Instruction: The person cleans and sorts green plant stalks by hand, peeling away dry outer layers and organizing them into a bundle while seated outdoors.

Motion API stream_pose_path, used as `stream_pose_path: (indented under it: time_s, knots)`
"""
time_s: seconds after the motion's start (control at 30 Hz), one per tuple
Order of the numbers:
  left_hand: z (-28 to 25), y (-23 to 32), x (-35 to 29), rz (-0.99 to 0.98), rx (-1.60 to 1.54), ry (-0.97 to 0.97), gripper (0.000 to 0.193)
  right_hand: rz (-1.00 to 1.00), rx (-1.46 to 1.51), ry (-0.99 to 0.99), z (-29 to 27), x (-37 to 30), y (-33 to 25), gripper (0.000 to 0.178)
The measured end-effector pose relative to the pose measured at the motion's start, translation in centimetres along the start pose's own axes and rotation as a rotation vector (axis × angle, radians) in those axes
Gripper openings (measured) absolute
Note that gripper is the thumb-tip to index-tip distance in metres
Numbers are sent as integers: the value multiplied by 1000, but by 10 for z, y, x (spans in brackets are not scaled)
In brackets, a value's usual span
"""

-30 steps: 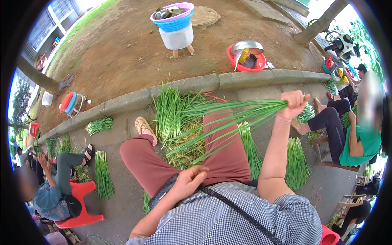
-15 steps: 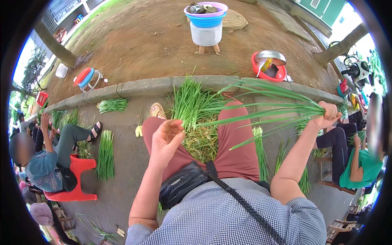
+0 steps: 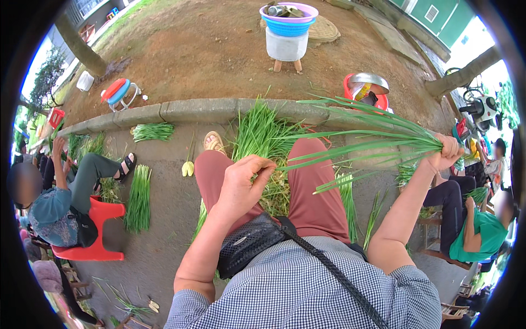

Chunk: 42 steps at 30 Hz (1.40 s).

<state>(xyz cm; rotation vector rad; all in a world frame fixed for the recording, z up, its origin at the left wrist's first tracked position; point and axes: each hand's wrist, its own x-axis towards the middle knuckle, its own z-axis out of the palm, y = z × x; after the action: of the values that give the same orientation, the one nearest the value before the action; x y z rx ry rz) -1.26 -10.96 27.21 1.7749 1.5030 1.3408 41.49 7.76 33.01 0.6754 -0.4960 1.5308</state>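
At the right, my right hand (image 3: 450,151) is closed round the ends of a bunch of long green chives (image 3: 378,136). Their leaves fan out leftward above my right knee. My left hand (image 3: 244,180) is over my lap, thumb and fingertips pinched together. A small bit of green shows by those fingers, but I cannot make out what they hold. Between my knees and the kerb lies a loose pile of chives (image 3: 262,131). Nearer me, yellowish trimmings (image 3: 275,194) show between my thighs, partly hidden by my left hand.
A stone kerb (image 3: 200,109) runs across ahead. Chive bundles (image 3: 138,200) lie on the ground at both sides. Beyond the kerb stand stacked basins (image 3: 287,26) on a stool and a red basin (image 3: 350,85). People sit left, on a red stool (image 3: 98,230), and right.
My left hand has moved a little rightward, and its parted fingers have closed to a pinch. The chives stay in my right hand, which has shifted slightly right. The view has turned a little.
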Motion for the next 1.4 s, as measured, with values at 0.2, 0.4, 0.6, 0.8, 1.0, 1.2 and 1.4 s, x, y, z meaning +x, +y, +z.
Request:
stream_pose_path:
  time_s: [0.2,0.4,0.6,0.8,1.0,1.2,1.4]
  knots:
    - [-2,-4,0,-4,34,-36,13,-6,-24,42,-12,0,0,41]
    - [10,-6,1,-59,38,195,23,33,-49,52,-14,-4,7,42]
    - [29,-45,13,-321,-634,556,25,23,-149,74,-24,-12,19,44]
    - [20,-88,10,-523,-1274,701,20,-32,-125,121,-33,-18,7,43]
    - [33,-77,0,-491,-1158,486,10,-15,-145,132,-39,-22,-2,43]
    - [35,-62,-2,-399,-976,371,17,-2,-113,145,-46,-23,0,42]
    - [35,-52,-2,-380,-870,300,25,16,-125,167,-43,-23,1,42]
